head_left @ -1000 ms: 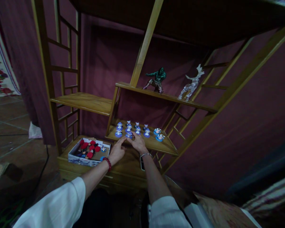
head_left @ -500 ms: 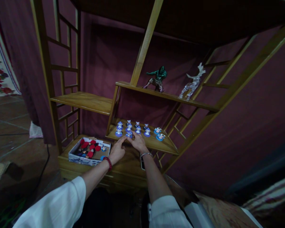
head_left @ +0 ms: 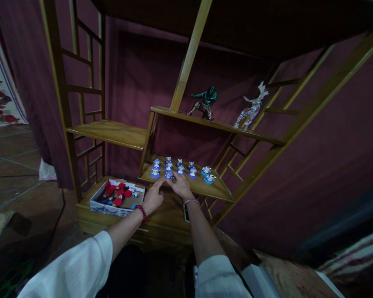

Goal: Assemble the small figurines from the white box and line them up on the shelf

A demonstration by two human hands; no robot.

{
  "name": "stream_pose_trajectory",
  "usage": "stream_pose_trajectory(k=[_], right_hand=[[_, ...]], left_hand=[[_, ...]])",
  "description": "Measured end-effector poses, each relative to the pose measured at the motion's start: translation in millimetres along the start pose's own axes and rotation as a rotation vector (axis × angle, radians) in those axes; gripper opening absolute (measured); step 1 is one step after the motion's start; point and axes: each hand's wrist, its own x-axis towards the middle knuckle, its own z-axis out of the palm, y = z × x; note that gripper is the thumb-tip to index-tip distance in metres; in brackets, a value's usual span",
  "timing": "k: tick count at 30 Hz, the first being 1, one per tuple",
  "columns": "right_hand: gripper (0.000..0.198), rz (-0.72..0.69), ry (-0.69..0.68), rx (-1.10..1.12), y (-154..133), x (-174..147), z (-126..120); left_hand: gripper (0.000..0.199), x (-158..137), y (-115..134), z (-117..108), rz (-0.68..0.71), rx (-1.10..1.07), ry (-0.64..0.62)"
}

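Observation:
At the front edge of the low shelf (head_left: 202, 188), my left hand (head_left: 153, 199) and my right hand (head_left: 180, 187) meet around a small purple-and-white figurine (head_left: 169, 175). Fingers of both hands come in from either side of its base and are closed on it; their exact contact is partly hidden. Beside it stands another purple figurine (head_left: 155, 171), and a further one (head_left: 192, 172) is to the right. Small dark figurines (head_left: 179, 162) line the back. On the right are two figurines with blue bases (head_left: 209, 179).
A cardboard box (head_left: 110, 210) of red-based figurines sits at lower left, close to my left wrist. Above my hands runs an upper shelf (head_left: 226, 126) with a green-hooded figure (head_left: 207, 101) and a clear deer statue (head_left: 251, 108). A phone (head_left: 186, 213) lies under my right wrist.

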Motion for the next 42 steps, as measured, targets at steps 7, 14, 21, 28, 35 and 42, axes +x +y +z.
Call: stream_pose_trajectory(k=[7, 14, 21, 28, 35, 42], right_hand=[[0.044, 0.015, 0.024, 0.066, 2.5, -0.3, 0.9], [0.046, 0.016, 0.042, 0.089, 5.2, 0.1, 3.6], [0.045, -0.001, 0.044, 0.082, 6.4, -0.5, 4.3], [0.044, -0.015, 0.08, 0.071, 3.0, -6.4, 1.7], [0.04, 0.017, 0.117, 0.361, 10.3, 1.5, 8.3], [0.034, -0.007, 0.11, 0.428, 13.4, 5.8, 12.4]], left_hand=[[0.062, -1.6, 3.2, -1.6, 0.009, 0.036, -0.012], [0.065, -4.4, 9.9, -4.9, -0.012, 0.073, -0.033], [0.067, -6.3, 11.8, -4.5, -0.038, 0.066, -0.049], [0.072, -6.1, 11.9, -5.6, -0.009, 0.106, -0.078], [0.08, -14.6, 26.3, -11.9, -0.072, 0.356, -0.198], [0.095, -19.1, 27.6, -9.1, -0.094, 0.631, -0.276]])
